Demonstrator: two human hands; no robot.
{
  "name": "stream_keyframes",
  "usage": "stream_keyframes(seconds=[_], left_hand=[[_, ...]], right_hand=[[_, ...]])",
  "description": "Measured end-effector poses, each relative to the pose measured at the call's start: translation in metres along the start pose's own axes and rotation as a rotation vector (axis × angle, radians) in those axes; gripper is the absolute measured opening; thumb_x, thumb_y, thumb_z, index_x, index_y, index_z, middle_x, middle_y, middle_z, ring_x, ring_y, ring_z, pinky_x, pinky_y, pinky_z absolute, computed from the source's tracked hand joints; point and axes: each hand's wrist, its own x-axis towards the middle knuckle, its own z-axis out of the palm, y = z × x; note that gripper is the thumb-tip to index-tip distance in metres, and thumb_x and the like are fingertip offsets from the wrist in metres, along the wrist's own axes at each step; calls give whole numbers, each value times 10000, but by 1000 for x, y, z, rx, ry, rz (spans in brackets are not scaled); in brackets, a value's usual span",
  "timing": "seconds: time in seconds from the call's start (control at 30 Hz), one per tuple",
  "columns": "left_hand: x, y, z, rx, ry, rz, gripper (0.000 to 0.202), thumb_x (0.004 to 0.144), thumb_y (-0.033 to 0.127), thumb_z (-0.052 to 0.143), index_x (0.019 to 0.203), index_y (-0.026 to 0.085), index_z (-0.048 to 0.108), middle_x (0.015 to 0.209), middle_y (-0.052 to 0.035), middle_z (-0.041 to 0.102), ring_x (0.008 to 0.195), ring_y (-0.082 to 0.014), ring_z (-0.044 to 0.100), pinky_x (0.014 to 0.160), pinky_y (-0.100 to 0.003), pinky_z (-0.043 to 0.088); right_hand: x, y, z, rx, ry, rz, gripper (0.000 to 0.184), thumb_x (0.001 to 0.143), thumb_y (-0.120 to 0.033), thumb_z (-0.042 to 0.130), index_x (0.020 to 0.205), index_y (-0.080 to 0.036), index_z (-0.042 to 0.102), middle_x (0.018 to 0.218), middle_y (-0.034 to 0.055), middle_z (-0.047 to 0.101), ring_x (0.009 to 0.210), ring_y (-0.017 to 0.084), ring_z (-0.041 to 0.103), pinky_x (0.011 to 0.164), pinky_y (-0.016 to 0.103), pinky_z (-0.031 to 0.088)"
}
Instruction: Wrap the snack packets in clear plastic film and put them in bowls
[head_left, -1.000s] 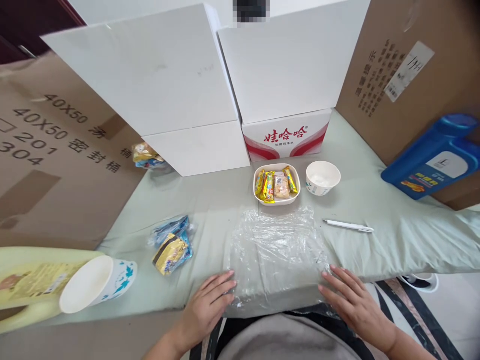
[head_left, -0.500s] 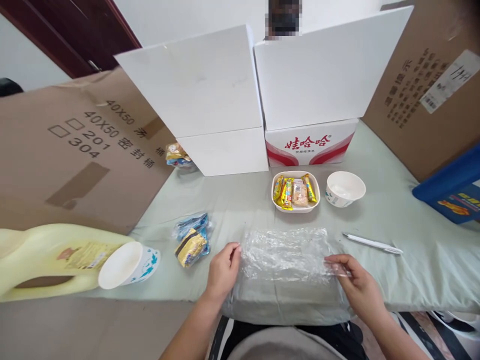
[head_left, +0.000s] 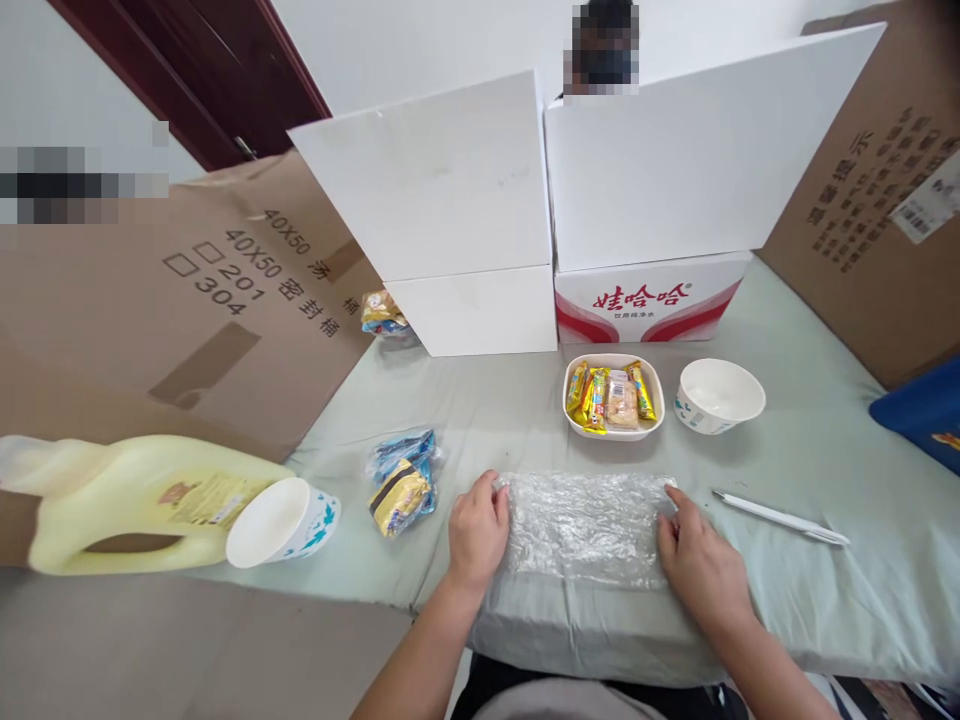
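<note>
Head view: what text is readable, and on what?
"40X50 汤桶": left box
"40X50 密封桶": same box
"201": same box
"304": same box
"娃哈哈": white-and-red carton
"饮用纯净水": same carton
"温馨提示": right box
Too small or blurred: that box's finer print, sticker; jug label; snack wrappers.

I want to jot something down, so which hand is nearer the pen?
Right. The right hand is beside the pen, not touching; the left hand is farther, across the clear plastic.
</note>
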Motion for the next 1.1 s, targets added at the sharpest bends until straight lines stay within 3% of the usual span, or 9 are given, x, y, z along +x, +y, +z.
stream_keyframes(seconds=[0.1,0.3,0.4,0.53,0.6,0.7,0.83,0.93,1.1], left_hand=[[6,1,2,-60,101,61,235,950,306,459,1019,161,631,820,-71,703,737,-215,663,741,-326,489],[18,10,-1,19,77,107,231,949,281,455,1010,130,619,877,-107,669,798,-251,636,721,-372,489],[12,24,-12,-6,98,221,208,955,239,442,943,148,629,886,-112,639,847,-255,603,760,-392,476],[4,38,-16,-219,-196,563,186,954,210,451,947,184,635,903,-69,664,892,-218,606,825,-373,485],[1,40,-11,-239,-311,650,210,948,257,488,1094,184,621,1088,-88,665,1082,-249,577,946,-427,457],[-1,39,-1,-177,-409,687,415,938,323,524,1329,189,501,1407,-108,500,1349,-289,382,1087,-500,346],[-4,36,7,-99,-473,709,605,927,411,540,1467,230,334,1548,-84,307,1445,-298,203,1135,-537,262],[-5,35,8,-76,-482,717,658,929,445,525,1500,253,259,1570,-69,257,1454,-288,176,1148,-530,235],[-5,36,11,-54,-482,707,662,929,448,529,1503,282,245,1580,-50,231,1457,-282,170,1158,-524,209]], right_hand=[[-1,1,1,15,20,-21,343,956,-284,348,1213,-129,514,958,107,718,721,221,688,561,306,467],[-1,1,2,14,-10,-13,334,956,-265,354,1224,-131,502,938,102,706,728,219,679,575,312,478],[2,1,-5,37,-35,-12,326,958,-280,368,1217,-142,510,949,99,679,712,209,655,564,311,479],[9,-6,-23,33,105,-68,315,949,-329,414,1144,-138,572,1021,139,623,883,262,615,733,386,508],[12,-14,-31,37,134,-145,281,944,-306,436,1109,-149,600,1067,142,616,992,288,579,854,443,476],[13,-32,-35,97,42,-296,237,945,-229,441,1077,-167,628,1099,107,642,1081,268,554,967,448,417],[11,-48,-23,137,-129,-502,323,943,-250,456,1228,-178,591,1273,70,613,1248,251,482,1064,415,355],[13,-40,-7,96,-239,-600,500,934,-345,479,1402,-175,448,1445,75,473,1358,256,376,1101,437,316],[19,6,12,-14,-268,-432,621,948,-462,399,1490,-177,301,1530,91,326,1423,265,259,1138,515,217]])
